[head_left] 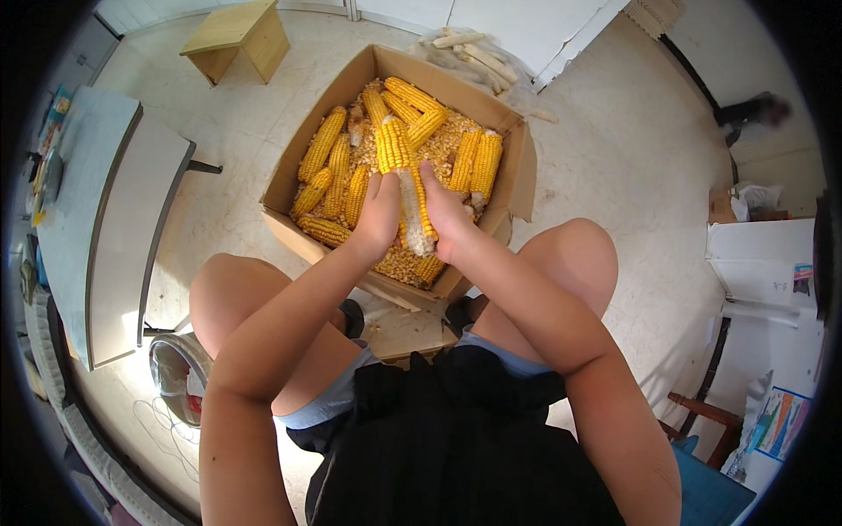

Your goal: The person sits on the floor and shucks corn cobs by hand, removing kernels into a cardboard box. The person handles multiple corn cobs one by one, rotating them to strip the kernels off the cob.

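Observation:
Between my two hands, over a cardboard box (289, 230), is a partly shelled ear of corn (413, 210), its lower part showing a bare pale strip of cob. My left hand (380, 214) grips it from the left side, and my right hand (446, 214) holds it from the right with the thumb along the kernels. The ear's upper end still bears yellow kernels. Loose corn kernels (454, 148) cover the inside of the box, with several whole ears (322, 144) lying on them along the left, the back and the right.
A clear plastic bag of bare corn cobs (487, 62) lies behind the box. A small wooden stool (230, 33) stands at the back left. Tables (138, 223) are at the left, near a waste bin (177, 381). My knees flank the box. A white cabinet (763, 256) stands at the right.

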Available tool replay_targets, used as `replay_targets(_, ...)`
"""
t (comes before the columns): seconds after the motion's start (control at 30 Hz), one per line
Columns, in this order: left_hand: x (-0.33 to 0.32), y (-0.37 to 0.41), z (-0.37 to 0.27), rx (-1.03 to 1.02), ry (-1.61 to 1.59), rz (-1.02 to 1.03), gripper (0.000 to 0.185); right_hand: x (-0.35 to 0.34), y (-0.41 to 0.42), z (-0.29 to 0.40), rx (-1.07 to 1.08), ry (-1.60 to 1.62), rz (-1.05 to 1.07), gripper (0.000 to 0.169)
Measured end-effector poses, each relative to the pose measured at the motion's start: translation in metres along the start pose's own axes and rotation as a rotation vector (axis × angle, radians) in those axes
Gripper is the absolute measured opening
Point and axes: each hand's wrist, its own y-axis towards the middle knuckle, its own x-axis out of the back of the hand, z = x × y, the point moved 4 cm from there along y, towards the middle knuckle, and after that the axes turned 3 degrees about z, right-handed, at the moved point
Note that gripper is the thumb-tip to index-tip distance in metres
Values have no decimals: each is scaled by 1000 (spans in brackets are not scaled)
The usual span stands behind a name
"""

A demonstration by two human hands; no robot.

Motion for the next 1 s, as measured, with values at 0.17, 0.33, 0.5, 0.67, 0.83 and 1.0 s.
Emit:
replay_targets(0.17, -5, 4, -16, -17, -184, 149, 55, -8, -12, 8, 64, -119, 35, 59)
replay_targets(0.33, 2, 20, -13, 84, -51, 48, 44, -4, -4, 0, 84, -177, -98, 61)
replay_targets(0.5, -5, 22, -5, 62, 44, 45, 41, 3, 6, 4, -11, 29, 28, 56)
replay_targets(0.67, -1, 24, 6, 135, 46, 241, 42, 9, 9, 2, -98, 86, 68, 51)
replay_targets(0.83, -10, 29, 8, 315, -235, 247, 38, 6, 11, -5, -158, 168, 22, 50)
replay_targets(1.0, -8, 51, 14, 298, -78, 128, 40, 7, 19, -12, -87, 87, -84, 49)
